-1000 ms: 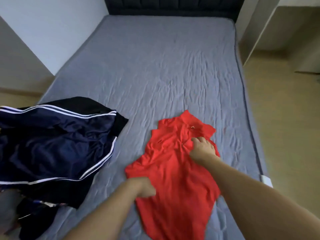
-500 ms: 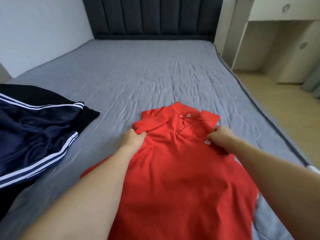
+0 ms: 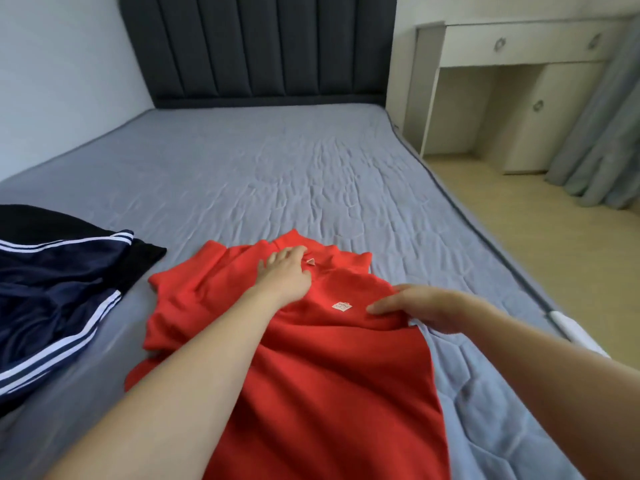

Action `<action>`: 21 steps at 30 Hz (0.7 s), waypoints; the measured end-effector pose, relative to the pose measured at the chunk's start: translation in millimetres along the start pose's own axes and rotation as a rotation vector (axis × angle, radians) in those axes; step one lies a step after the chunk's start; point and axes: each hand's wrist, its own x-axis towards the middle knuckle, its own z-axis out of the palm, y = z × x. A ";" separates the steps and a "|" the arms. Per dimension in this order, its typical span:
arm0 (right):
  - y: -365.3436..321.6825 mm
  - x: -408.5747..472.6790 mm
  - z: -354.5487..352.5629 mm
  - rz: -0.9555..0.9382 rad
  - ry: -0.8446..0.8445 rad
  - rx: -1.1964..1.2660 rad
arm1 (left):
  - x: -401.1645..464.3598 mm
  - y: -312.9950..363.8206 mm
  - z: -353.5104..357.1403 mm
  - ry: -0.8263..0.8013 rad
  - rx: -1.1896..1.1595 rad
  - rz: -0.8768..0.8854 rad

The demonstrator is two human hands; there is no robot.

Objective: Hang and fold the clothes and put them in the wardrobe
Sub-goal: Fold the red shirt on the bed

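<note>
A red polo shirt [image 3: 322, 375] lies front up on the grey bed [image 3: 277, 174], collar pointing to the headboard. My left hand [image 3: 284, 271] rests flat on the chest just below the collar, fingers fairly straight, next to a small tag. My right hand [image 3: 427, 306] grips the shirt's right side near the shoulder, thumb on top of the cloth and fingers under the edge. The right sleeve is hidden. The left sleeve spreads out flat.
A navy track garment with white stripes [image 3: 59, 289] lies bunched at the bed's left. A small white object [image 3: 576, 329] sits at the bed's right edge. Beyond are a dark headboard [image 3: 259, 46], a white cabinet with drawers [image 3: 512, 81], a curtain [image 3: 602, 133] and wooden floor [image 3: 540, 220].
My left hand moved from the left shoulder to the chest below the collar and flattened. My right hand drew the shirt's right side inward. The view tilted upward.
</note>
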 end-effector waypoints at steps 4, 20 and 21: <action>7.7 -14.3 -2.9 -0.201 0.093 0.425 | 30.2 20.4 -3.6 -0.176 -0.213 -0.119; -13.8 -14.9 -133.1 -0.034 1.097 -1.205 | 97.1 106.2 -20.4 0.332 -0.574 0.158; -5.4 -6.0 -129.3 -0.038 1.146 -1.225 | 97.6 105.2 -15.7 0.222 -0.599 0.158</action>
